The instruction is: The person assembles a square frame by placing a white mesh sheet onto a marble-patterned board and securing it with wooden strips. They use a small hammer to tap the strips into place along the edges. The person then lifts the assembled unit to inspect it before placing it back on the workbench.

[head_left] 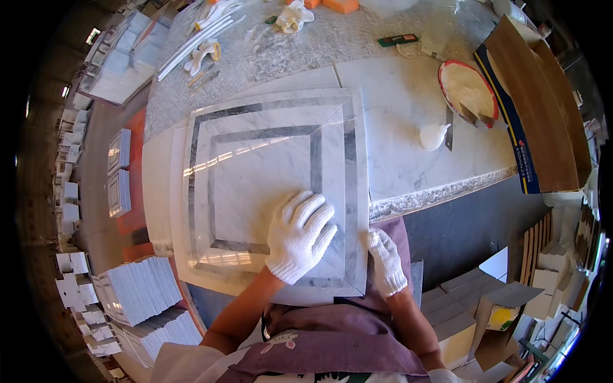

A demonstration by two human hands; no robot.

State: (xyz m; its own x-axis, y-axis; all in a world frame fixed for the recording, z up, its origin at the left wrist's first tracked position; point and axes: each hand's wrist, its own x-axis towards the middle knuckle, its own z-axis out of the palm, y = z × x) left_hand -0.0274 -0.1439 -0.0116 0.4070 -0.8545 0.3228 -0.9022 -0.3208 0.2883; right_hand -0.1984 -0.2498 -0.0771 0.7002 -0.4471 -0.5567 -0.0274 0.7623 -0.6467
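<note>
2 gloved hands: left hand lies open-palmed on the marble panel, right hand clasps its edge.

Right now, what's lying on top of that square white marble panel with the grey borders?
Only the left hand, in a white knit glove, lies flat on the square white marble panel with grey borders. The gloved right hand grips its near edge. The marble beneath the palm is hidden.

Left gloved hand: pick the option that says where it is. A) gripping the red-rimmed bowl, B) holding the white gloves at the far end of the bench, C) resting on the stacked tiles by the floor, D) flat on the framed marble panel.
D: the left hand lies palm down with fingers spread on the marble panel, while the right hand holds the panel's near right edge.
</note>
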